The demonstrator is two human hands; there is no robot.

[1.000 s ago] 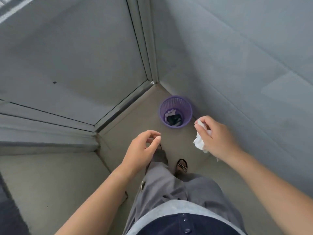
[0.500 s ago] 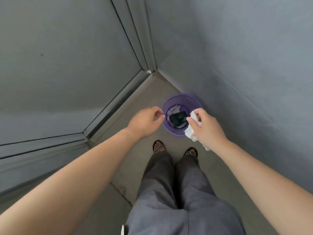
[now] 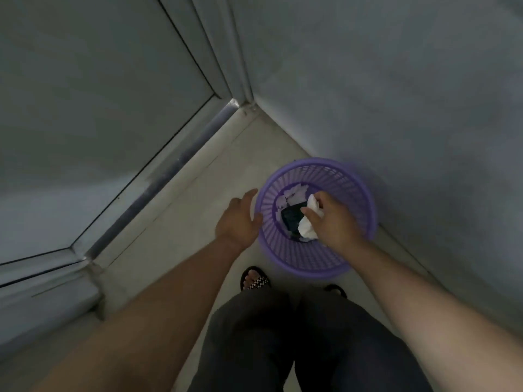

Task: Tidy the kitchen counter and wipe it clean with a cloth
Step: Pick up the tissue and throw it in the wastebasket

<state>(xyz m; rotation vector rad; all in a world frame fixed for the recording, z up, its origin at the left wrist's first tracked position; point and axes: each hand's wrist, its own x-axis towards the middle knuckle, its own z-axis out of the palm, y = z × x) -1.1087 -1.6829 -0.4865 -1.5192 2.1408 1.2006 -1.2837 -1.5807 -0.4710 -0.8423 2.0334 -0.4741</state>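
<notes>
The right hand covers much of the crumpled white tissue and part of the purple bin's contents. The dark item inside is too dim to identify. Trousers hide most of both sandals.

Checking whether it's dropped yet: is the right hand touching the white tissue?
Touching. The head view shows the right hand pinching the white tissue.

Right hand grips white crumpled paper over the purple bin; left hand spread beside it.
</notes>
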